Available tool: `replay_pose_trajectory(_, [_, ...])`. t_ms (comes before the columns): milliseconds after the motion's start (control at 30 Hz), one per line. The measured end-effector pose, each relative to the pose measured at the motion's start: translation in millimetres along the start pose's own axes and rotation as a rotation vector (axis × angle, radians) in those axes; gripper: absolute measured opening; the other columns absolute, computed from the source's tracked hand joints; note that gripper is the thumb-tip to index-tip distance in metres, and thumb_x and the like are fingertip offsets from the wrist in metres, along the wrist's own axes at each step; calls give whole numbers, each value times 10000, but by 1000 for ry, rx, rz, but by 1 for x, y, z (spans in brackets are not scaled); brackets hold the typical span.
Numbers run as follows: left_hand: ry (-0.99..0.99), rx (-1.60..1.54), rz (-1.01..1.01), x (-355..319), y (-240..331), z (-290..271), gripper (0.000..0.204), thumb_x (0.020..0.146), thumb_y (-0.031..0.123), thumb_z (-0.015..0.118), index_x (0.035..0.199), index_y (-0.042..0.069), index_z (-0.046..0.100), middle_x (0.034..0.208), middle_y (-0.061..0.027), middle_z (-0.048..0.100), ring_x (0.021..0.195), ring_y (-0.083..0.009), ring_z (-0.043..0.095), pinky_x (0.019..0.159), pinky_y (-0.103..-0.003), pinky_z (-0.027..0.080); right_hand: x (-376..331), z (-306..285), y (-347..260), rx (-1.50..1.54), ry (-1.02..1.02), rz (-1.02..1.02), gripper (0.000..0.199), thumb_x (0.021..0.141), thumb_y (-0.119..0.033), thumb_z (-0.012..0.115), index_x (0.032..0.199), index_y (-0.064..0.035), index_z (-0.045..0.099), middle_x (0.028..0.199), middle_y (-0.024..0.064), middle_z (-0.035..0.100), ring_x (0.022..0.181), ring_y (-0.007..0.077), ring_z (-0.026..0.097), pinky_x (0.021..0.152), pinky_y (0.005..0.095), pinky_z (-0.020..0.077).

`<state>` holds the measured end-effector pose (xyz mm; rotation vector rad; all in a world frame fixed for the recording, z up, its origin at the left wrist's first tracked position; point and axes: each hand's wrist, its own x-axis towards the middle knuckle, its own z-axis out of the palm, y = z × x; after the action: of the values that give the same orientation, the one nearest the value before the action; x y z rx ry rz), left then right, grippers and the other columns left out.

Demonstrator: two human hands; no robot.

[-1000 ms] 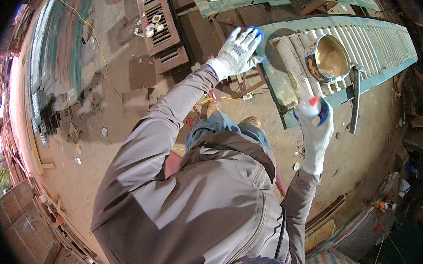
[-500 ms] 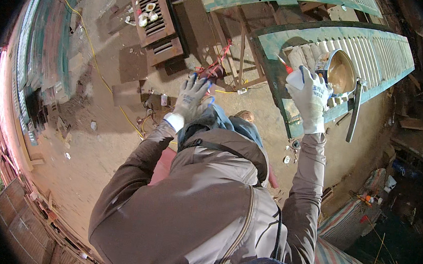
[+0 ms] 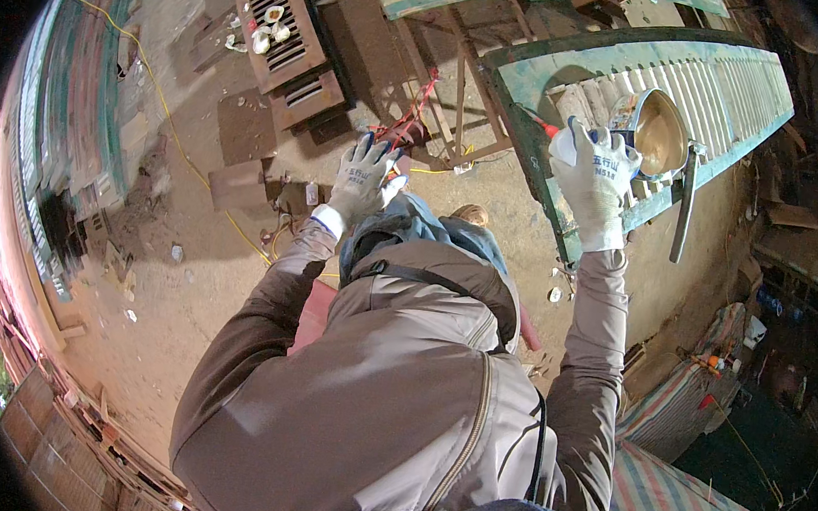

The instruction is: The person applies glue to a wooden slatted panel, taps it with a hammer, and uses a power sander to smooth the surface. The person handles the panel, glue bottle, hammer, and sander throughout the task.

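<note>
Shutter panel with louvers (image 3: 717,93) carries an open can (image 3: 625,114); if the right hand (image 3: 599,179) swings against it, the can could tip and spill. Inside this can is tan material (image 3: 663,141). The same hand grasps a white squeeze bottle (image 3: 564,147), red-tipped, just beside the can, contents hidden. The left hand (image 3: 362,180), fingers spread, appears to hold nothing.

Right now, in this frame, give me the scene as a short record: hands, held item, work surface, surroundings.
Left hand: gloved, fingers spread, near the jeans; contact unclear
Right hand: gloved, gripping a white squeeze bottle, its red-tipped end pointing forward-left
Work surface: green louvered shutter
On shutter: open metal tin, just right of the right hand
By tin: grey-handled tool, handle overhanging the shutter's edge
Farther left: brown louvered panel
</note>
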<state>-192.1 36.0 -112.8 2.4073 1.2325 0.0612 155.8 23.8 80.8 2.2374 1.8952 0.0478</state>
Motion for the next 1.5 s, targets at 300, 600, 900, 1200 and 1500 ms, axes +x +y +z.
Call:
replay_pose_trajectory(300, [-77, -12, 21, -7, -6, 3, 619, 934, 427, 654, 1449, 100, 551, 1498, -161, 514, 1432, -460, 390, 1161, -552, 343, 0, 16, 9, -75, 159, 32, 637, 767, -365, 796, 1352, -171, 636, 1234, 164, 662, 1187, 348, 586, 999, 565, 381])
replay_pose_trajectory(600, [-100, 2, -13, -16, -16, 13, 557, 942, 457, 628, 1364, 94, 608, 1447, -163, 569, 1427, -442, 413, 1128, -545, 365, 1, 15, 4, -120, 140, 138, 610, 762, -377, 772, 1321, -157, 664, 1169, 156, 678, 1161, 352, 591, 980, 568, 394])
replay_pose_trajectory(900, [30, -33, 209, -5, -26, 16, 471, 903, 332, 734, 1298, 99, 627, 1312, -141, 601, 1296, -447, 491, 1046, -528, 444, -39, 16, -15, 449, 370, 61, 606, 719, -360, 815, 1265, -149, 660, 1104, 116, 685, 1090, 346, 617, 959, 538, 396])
replay_pose_trajectory(1200, [144, 46, 106, 27, -28, -13, 315, 948, 308, 665, 743, 78, 597, 765, -172, 619, 794, -381, 613, 738, -505, 478, -151, 19, -13, 1019, 451, 580, 713, 699, -236, 911, 1315, -13, 631, 1183, 139, 711, 1105, 255, 677, 1012, 423, 483])
replay_pose_trajectory(1500, [506, -138, 93, 120, 7, -73, 313, 1032, 289, 590, 931, 14, 702, 880, -200, 696, 834, -386, 670, 721, -475, 510, -294, 50, 34, 1239, 725, 1209, 595, 839, 10, 811, 1378, 46, 564, 1227, 126, 680, 1073, 194, 677, 956, 334, 554])
